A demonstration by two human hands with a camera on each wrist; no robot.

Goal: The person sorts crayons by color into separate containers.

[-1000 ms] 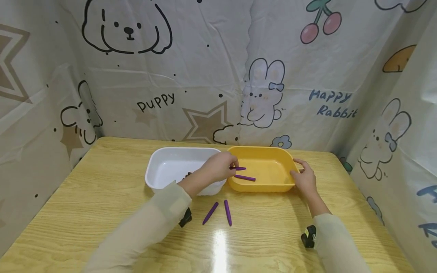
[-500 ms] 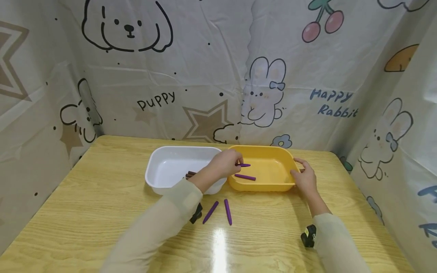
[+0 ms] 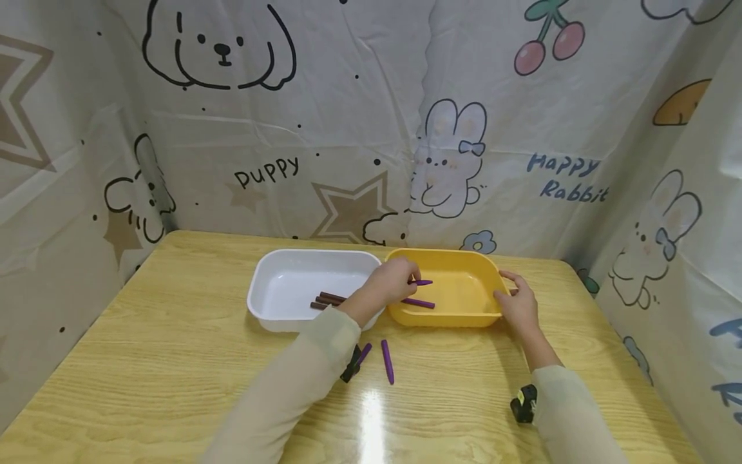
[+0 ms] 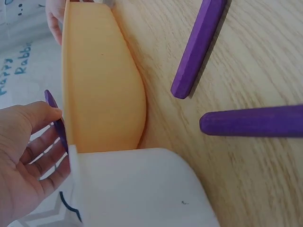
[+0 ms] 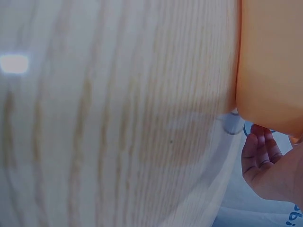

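Note:
My left hand (image 3: 390, 281) pinches a purple crayon (image 4: 58, 128) between thumb and fingers, over the left end of the yellow tray (image 3: 445, 319). Inside that tray lies another purple crayon (image 3: 420, 303), partly behind the hand. At the tray's right end my right hand (image 3: 517, 301) grips the rim, thumb on the inner side and fingers outside. On the table in front of the trays are two more purple crayons, one in full view (image 3: 388, 362) and one (image 3: 364, 354) partly covered by the left wrist's camera.
A white tray (image 3: 272, 320) stands against the yellow one on its left, with several brown crayons (image 3: 332, 298) in it, partly hidden by the left forearm. Both trays sit near the back of the wooden table (image 3: 145, 361). A printed cloth (image 3: 348, 129) hangs behind and at the sides.
My left hand has shifted a little to the right with the purple crayon, deeper over the yellow tray. More of the brown crayons shows now. The right hand keeps its place on the rim.

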